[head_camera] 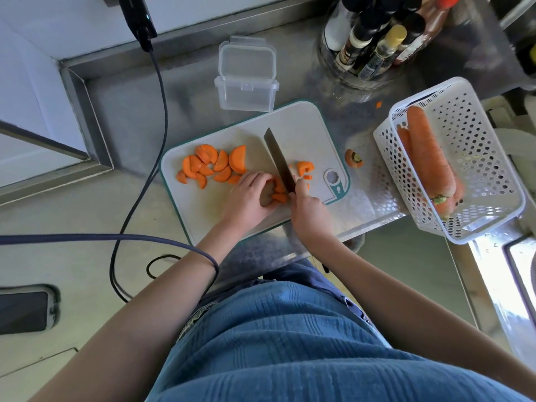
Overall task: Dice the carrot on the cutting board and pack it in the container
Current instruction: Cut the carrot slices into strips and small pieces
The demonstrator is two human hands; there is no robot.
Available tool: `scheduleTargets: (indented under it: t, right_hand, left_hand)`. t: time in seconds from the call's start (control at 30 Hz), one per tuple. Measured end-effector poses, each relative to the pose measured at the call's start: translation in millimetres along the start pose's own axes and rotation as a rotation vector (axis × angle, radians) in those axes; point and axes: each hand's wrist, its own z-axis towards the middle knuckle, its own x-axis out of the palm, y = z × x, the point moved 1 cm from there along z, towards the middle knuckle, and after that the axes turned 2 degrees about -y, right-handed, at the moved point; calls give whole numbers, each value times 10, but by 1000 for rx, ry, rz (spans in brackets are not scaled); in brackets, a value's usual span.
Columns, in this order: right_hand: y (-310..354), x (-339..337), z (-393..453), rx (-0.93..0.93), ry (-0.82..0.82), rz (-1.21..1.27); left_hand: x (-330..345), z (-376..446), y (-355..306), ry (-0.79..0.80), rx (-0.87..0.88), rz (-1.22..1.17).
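A grey cutting board (301, 126) with a teal rim lies on the steel counter. Several half-moon carrot slices (213, 166) are heaped on its left part. My left hand (251, 195) presses down on a few carrot pieces (280, 192) near the board's middle. My right hand (309, 208) grips the handle of a knife (278, 158), whose blade rests against those pieces and points away from me. Small diced bits (305, 168) lie to the right of the blade. A clear plastic container (246, 92) stands open and empty just beyond the board, its lid hinged up.
A white perforated basket (475, 140) with whole carrots (429, 152) sits at the right. A carrot top (353, 158) lies beside the board. A round rack of bottles (374, 42) stands at the back. Black cables (162, 117) cross the left; a phone (24, 311) lies at lower left.
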Motion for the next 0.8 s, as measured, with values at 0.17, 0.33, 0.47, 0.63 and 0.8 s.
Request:
scheduleTargets:
  t: [0.17, 0.33, 0.47, 0.63, 0.8]
  right_hand:
    - [-45, -173, 17, 57, -46, 106]
    - [63, -196, -127, 47, -66, 145]
    - [177, -125, -232, 49, -64, 189]
    - [211, -47, -249, 45, -67, 211]
    - [235, 10, -253, 59, -57, 191]
  left_hand:
    - [-19, -6, 3, 16, 10, 9]
    - [-82, -34, 47, 3, 10, 39]
    - [-54, -37, 72, 44, 13, 83]
    - [-9, -10, 31, 42, 0, 92]
    - [-27, -10, 15, 37, -7, 81]
